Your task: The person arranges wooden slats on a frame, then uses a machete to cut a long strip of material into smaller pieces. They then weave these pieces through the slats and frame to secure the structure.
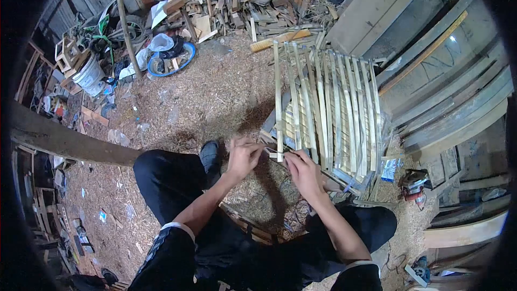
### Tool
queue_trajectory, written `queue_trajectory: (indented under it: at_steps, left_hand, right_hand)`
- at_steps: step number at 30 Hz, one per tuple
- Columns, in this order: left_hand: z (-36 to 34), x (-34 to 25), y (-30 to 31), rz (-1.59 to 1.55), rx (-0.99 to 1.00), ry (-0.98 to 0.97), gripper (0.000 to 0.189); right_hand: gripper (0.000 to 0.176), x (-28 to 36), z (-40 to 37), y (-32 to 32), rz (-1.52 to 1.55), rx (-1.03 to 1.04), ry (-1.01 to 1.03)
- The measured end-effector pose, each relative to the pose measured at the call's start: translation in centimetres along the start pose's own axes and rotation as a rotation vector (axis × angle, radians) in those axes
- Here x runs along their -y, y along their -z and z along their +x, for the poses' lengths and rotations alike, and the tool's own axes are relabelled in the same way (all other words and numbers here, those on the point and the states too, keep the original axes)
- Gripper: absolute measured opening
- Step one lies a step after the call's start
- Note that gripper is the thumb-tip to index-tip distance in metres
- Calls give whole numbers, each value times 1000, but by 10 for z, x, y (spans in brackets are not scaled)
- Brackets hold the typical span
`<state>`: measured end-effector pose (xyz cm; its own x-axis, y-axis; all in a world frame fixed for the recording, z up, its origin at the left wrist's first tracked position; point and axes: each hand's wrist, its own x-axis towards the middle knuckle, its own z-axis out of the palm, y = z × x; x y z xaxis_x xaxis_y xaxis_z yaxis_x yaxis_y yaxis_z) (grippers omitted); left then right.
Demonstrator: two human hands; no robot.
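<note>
My left hand [244, 157] is closed in a pinch just left of the near end of the leftmost long wooden slat [278, 97]. A thin, small piece shows at its fingertips, too small to name. On the other side of that slat end, my right hand [303, 172] is closed too, its fingertips close to a short light crosspiece [276, 155]. What the right fingers hold is hidden. Several pale slats [336, 108] lie side by side in a row, spaced apart, over a stack of more strips [294, 116].
Scrap wood [242, 8] is heaped at the back wall. A blue-rimmed basin [183, 63] and a white bucket [89, 78] stand at the left. A wooden beam [70, 137] juts in from the left. Boards [452, 113] lean at the right. Shavings cover the floor [215, 86].
</note>
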<state>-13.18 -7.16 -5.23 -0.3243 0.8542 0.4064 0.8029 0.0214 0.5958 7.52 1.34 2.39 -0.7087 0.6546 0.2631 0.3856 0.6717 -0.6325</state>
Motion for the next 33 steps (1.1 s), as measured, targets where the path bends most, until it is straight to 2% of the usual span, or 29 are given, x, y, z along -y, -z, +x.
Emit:
queue_trajectory:
  at_steps: [1, 3, 6, 10, 13, 15, 16, 18, 19, 21, 22, 24, 32, 33]
  left_hand:
    - [-3, 4, -3, -5, -1, 2, 18]
    - [-9, 13, -5, 130, 157, 163, 15]
    - [-21, 20, -10, 182, 179, 170, 15]
    - [-27, 30, -15, 215, 220, 183, 15]
    - [-31, 32, -16, 272, 285, 225, 14]
    - [-35, 35, -20, 300, 411, 329, 15]
    - [-37, 37, -20, 300, 411, 327, 15]
    - [-37, 35, -17, 335, 516, 210, 29]
    - [-34, 29, -15, 333, 517, 208, 29]
    - [-24, 9, -9, 119, 237, 58, 49]
    - [-18, -2, -3, 120, 241, 58, 49]
    - [-7, -20, 7, -160, 237, 93, 61]
    - [-19, -8, -15, -335, 123, 59, 34]
    - [-21, -7, -19, -440, 149, 203, 29]
  right_hand:
    - [19, -4, -3, 0, -19, -9, 9]
    - [20, -9, -9, -1, -41, -20, 14]
    - [19, -10, -18, -8, -24, -36, -40]
    - [22, -10, -20, -10, -38, -78, 8]
    - [17, -7, -20, -10, 11, -126, -40]
    - [17, -9, -20, -12, 2, -146, -12]
    - [17, -9, -20, -13, 1, -148, -13]
    - [16, -10, -21, -16, 27, -136, -13]
    - [16, -11, -21, -17, 25, -136, -15]
    - [15, -11, -21, -21, 83, -145, -26]
    - [15, -10, -21, -22, 85, -147, -29]
    - [13, -7, -19, -22, 138, -161, -52]
    - [13, -7, -18, -23, 113, -177, -50]
    - [13, -8, -19, -24, 111, -173, -43]
